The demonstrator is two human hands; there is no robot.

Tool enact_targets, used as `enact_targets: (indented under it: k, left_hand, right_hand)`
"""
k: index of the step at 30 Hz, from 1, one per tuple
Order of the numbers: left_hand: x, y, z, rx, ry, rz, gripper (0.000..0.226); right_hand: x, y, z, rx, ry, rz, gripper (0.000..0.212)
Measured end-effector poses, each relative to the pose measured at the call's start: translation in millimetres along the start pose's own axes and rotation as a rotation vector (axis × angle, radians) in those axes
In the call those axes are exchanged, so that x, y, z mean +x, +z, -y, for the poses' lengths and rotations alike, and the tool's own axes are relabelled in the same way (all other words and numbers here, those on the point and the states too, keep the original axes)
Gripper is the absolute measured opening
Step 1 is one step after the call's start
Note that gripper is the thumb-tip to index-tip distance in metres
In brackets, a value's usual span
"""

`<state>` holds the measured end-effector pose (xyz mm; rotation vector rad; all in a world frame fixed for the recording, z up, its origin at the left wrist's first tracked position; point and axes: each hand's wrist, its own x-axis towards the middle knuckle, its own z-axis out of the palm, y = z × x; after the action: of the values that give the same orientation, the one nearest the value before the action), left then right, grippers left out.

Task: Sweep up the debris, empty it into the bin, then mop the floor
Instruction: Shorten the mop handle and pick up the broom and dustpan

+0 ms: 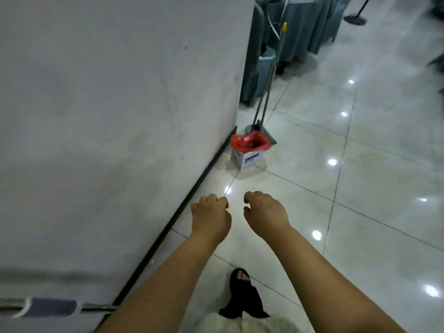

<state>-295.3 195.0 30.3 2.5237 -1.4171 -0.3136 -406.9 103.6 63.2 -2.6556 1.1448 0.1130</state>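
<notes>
A small white box bin (248,159) lined with a red bag stands on the tiled floor beside the wall's dark baseboard. Right behind it lean two long handles, a broom with a yellow tip (271,75) and a dustpan (258,127), against the wall corner. My left hand (211,216) and my right hand (265,211) are stretched out in front of me, well short of the bin. Both have loosely curled fingers and hold nothing. No debris shows on the floor.
A pale wall (120,116) fills the left side. Glossy tiles (360,188) spread to the right. Blue-grey covered furniture (300,32) stands behind the corner, and a black stand base (355,19) is at the far top right. My foot in a black sandal (240,278) is below.
</notes>
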Motion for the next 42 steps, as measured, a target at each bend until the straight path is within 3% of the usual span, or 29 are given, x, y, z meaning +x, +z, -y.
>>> enact_targets:
  k: [11,23,30,35,42]
  left_hand:
    - [190.8,-19.3,-117.2,0.007,0.14,-0.083,0.021]
    - [388.0,9.0,-113.7,0.072,0.099,0.084,0.023]
    - [542.6,-4.8,-105.7,0.138,0.161,0.118,0.023]
    - [620.0,-6.3,-132.6,0.147,0.248,0.151,0.024]
    - [716.9,3.7,-208.5,0.075,0.368,0.165,0.025]
  right_hand:
    - [129.3,-49.5,-145.6,0.08,0.119,-0.067,0.02]
    - [295.6,-91.4,-215.9,0.104,0.283,-0.089,0.026]
    - [435.5,-115.8,-213.6,0.105,0.285,-0.062,0.022]
    - [504.3,-133.4,-239.2,0.103,0.31,-0.09,0.024]
    - [568.4,-145.1,-334.7,0.16,0.539,-0.021,0.023]
